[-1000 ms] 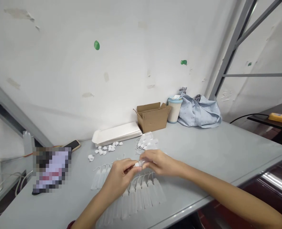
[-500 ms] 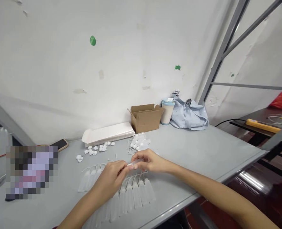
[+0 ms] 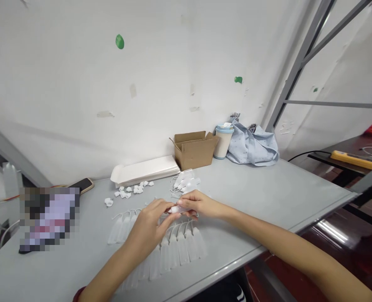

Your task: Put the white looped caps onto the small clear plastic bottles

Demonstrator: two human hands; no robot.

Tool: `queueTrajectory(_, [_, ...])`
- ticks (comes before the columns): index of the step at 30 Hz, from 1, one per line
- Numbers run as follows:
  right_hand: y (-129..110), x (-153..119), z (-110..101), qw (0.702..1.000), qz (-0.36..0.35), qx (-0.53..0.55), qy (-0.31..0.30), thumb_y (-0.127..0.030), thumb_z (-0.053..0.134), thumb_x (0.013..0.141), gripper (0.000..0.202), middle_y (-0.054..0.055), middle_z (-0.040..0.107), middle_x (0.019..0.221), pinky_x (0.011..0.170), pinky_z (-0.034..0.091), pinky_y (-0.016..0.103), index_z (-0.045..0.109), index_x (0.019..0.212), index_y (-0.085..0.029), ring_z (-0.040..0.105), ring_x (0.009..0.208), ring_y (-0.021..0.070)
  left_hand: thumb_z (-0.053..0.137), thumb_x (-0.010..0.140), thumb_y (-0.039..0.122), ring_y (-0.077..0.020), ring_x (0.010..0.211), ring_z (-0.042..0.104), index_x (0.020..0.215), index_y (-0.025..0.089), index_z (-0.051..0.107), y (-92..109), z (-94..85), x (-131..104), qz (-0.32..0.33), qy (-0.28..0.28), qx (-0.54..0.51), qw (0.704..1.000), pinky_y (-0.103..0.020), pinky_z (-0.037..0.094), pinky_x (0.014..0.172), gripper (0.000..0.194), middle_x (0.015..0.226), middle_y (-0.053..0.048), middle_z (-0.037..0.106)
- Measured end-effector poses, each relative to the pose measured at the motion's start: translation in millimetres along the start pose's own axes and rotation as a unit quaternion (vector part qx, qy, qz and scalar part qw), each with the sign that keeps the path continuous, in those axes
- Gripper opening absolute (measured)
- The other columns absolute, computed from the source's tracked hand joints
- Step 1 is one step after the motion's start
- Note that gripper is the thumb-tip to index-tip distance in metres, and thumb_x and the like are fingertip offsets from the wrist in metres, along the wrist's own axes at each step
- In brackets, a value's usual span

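Note:
Between my two hands, above the grey table, is a small translucent tube with a white end (image 3: 175, 209). My left hand (image 3: 150, 222) pinches its white end with thumb and fingers. My right hand (image 3: 197, 204) grips the clear body from the other side. Just below my hands lie rows of translucent tubes (image 3: 183, 247) with thin white cords at their tops. A further group of tubes (image 3: 119, 228) lies left of my left hand. Behind my right hand is a loose pile of clear tubes (image 3: 187, 181). Several small white caps (image 3: 138, 189) are scattered behind my left hand.
Against the wall stand a white flat box (image 3: 146, 170), an open cardboard box (image 3: 195, 153), a lidded cup (image 3: 223, 142) and a light blue bag (image 3: 252, 147). A phone (image 3: 84, 184) and a blurred-out item (image 3: 52, 218) lie at the left of the table (image 3: 252, 197).
The view has shifted slightly. My fingers have changed their hold on the tube, and its white end now shows more clearly between them.

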State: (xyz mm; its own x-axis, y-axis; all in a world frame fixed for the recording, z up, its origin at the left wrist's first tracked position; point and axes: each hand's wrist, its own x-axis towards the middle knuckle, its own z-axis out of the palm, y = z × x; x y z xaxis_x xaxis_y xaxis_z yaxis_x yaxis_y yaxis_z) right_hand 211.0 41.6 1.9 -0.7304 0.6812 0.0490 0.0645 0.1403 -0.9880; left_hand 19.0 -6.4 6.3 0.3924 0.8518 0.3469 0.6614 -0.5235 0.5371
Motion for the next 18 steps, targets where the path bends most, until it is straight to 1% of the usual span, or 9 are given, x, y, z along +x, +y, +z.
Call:
queueTrajectory(3, [-3.4, -0.1, 1.1, 1.0, 0.003, 0.011, 0.013, -0.053, 0.053, 0.083, 0.044, -0.005, 0.045, 0.055, 0.044, 0.034, 0.021, 0.048, 0.064, -0.014, 0.039, 0.044, 0.0058, 0.043, 0.089, 0.041, -0.0169, 0.07, 0.055, 0.084, 0.021, 0.065, 6.9, -5.0, 2.6, -0.078, -0.022, -0.061, 0.995, -0.023, 0.039, 0.054, 0.031, 0.078, -0.002, 0.065])
queueTrajectory(6, [-4.4, -0.4, 2.4, 1.0, 0.014, 0.01, 0.01, -0.055, 0.052, 0.083, 0.046, -0.005, 0.043, 0.054, 0.042, 0.031, 0.02, 0.047, 0.063, -0.014, 0.036, 0.042, 0.0047, 0.035, 0.091, 0.043, -0.0147, 0.058, 0.05, 0.071, 0.018, 0.06, 8.9, -3.7, 3.1, -0.107, -0.049, -0.07, 0.991, -0.023, 0.034, 0.05, 0.041, 0.063, 0.0, 0.06])
queueTrajectory(9, [-1.6, -0.2, 2.3, 0.999, 0.036, 0.002, 0.01, -0.055, 0.05, 0.085, 0.047, -0.006, 0.04, 0.053, 0.041, 0.026, 0.019, 0.044, 0.062, -0.014, 0.032, 0.041, 0.0034, 0.033, 0.091, 0.044, -0.0138, 0.052, 0.046, 0.068, 0.018, 0.057, 7.4, 0.3, 2.0, -0.107, -0.078, -0.057, 0.99, -0.024, 0.03, 0.047, 0.043, 0.057, 0.001, 0.054])
queueTrajectory(11, [0.6, 0.3, 1.6, 0.999, 0.043, -0.013, 0.015, -0.054, 0.049, 0.085, 0.047, -0.006, 0.04, 0.053, 0.042, 0.027, 0.019, 0.043, 0.061, -0.015, 0.032, 0.042, 0.0036, 0.035, 0.091, 0.042, -0.0148, 0.054, 0.048, 0.071, 0.018, 0.058, 6.1, 2.2, 1.0, -0.086, -0.072, -0.039, 0.993, -0.024, 0.031, 0.048, 0.038, 0.06, 0.0, 0.056])
queueTrajectory(13, [1.0, 0.6, 1.3, 0.998, 0.047, -0.027, 0.019, -0.054, 0.048, 0.086, 0.046, -0.006, 0.041, 0.053, 0.042, 0.028, 0.019, 0.041, 0.061, -0.015, 0.032, 0.043, 0.0038, 0.038, 0.09, 0.038, -0.0162, 0.06, 0.052, 0.077, 0.018, 0.06, 5.4, 3.4, -0.2, -0.062, -0.053, -0.026, 0.996, -0.024, 0.034, 0.051, 0.032, 0.067, -0.002, 0.061])
queueTrajectory(15, [-0.9, 0.4, 1.6, 0.997, 0.064, -0.02, 0.031, -0.052, 0.049, 0.086, 0.041, -0.007, 0.04, 0.054, 0.042, 0.027, 0.018, 0.043, 0.067, -0.016, 0.034, 0.044, 0.0043, 0.04, 0.089, 0.036, -0.017, 0.064, 0.055, 0.083, 0.019, 0.061, 5.7, 4.0, -1.0, -0.052, -0.041, -0.026, 0.997, -0.024, 0.036, 0.052, 0.028, 0.073, -0.003, 0.063])
queueTrajectory(18, [-4.9, -0.5, 2.5, 0.995, 0.084, 0.014, 0.046, -0.051, 0.053, 0.084, 0.034, -0.008, 0.037, 0.055, 0.041, 0.024, 0.017, 0.045, 0.082, -0.018, 0.037, 0.045, 0.0055, 0.044, 0.087, 0.036, -0.0169, 0.065, 0.056, 0.085, 0.019, 0.063, 8.1, 2.5, -0.3, -0.061, -0.035, -0.048, 0.996, -0.023, 0.037, 0.05, 0.025, 0.077, -0.004, 0.066])
